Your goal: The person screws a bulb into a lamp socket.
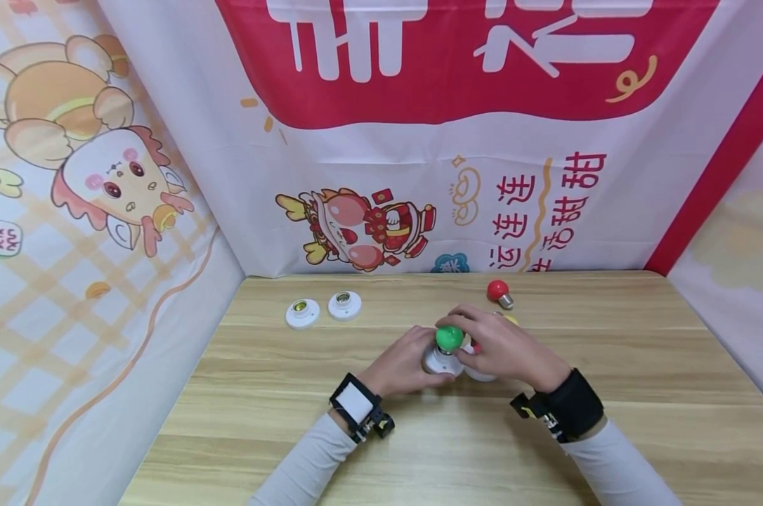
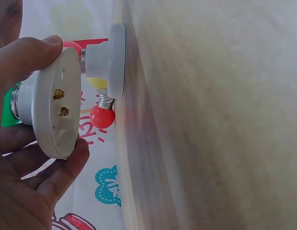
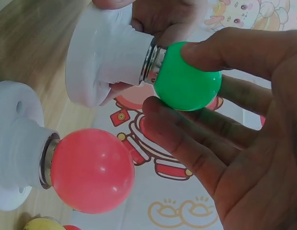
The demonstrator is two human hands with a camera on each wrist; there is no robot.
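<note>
Globe bulb point(image 1: 449, 339), green, sits cap-down at the mouth of a white screw lamp socket point(image 1: 442, 365) in the head view, the left hand point(image 1: 402, 364) curled round the socket and the right hand point(image 1: 501, 346) pinching the bulb. In the left wrist view the socket is off the wooden tabletop point(image 2: 210, 120), hollow underside and brass screws point(image 2: 64, 111) showing; left thumb and fingers grip the base's rim, which looks like stiff, light plastic (a broad, safe place to hold). In the right wrist view the right thumb and fingers close about the green globe, part of its metal cap showing outside the socket; near it, a red bulb point(image 3: 93, 170) stands in a second socket point(image 3: 23, 148). The globe looks smooth, so probably slippery, and fragile if glass: even fingertip pressure round its widest part should suit.
</note>
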